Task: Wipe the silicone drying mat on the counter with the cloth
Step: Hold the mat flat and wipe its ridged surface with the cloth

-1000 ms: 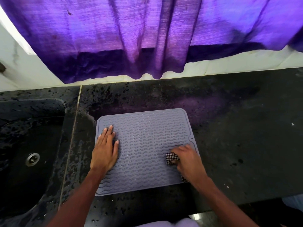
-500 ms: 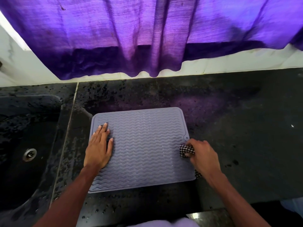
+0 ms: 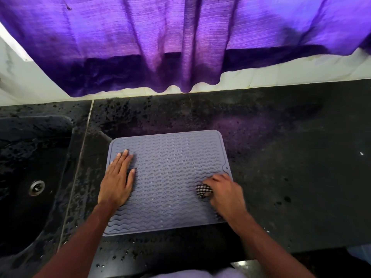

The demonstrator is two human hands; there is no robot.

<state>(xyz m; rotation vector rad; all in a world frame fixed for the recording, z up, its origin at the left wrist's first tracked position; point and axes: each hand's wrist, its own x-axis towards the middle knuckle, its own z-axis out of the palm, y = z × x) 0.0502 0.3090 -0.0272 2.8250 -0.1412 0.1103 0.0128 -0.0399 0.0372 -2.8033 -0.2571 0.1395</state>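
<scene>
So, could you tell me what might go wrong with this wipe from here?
The left hand pins only the left side of the mat, so strokes by the right hand could bunch or slide its right edge. The bunched checked cloth covers little, so patches may be missed. Droplets on the wet counter could get dragged back onto the mat.

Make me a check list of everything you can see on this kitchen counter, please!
Surface: black speckled counter, wet spots near the front edge.
Job's things: grey silicone drying mat lying flat; checkered cloth bunched on it.
Clutter: nothing seen.
Grippers: left hand flat on the mat's left side; right hand gripping the cloth.
Cables: nothing seen.
Surroundings: black sink with drain at left; purple curtain behind.
</scene>
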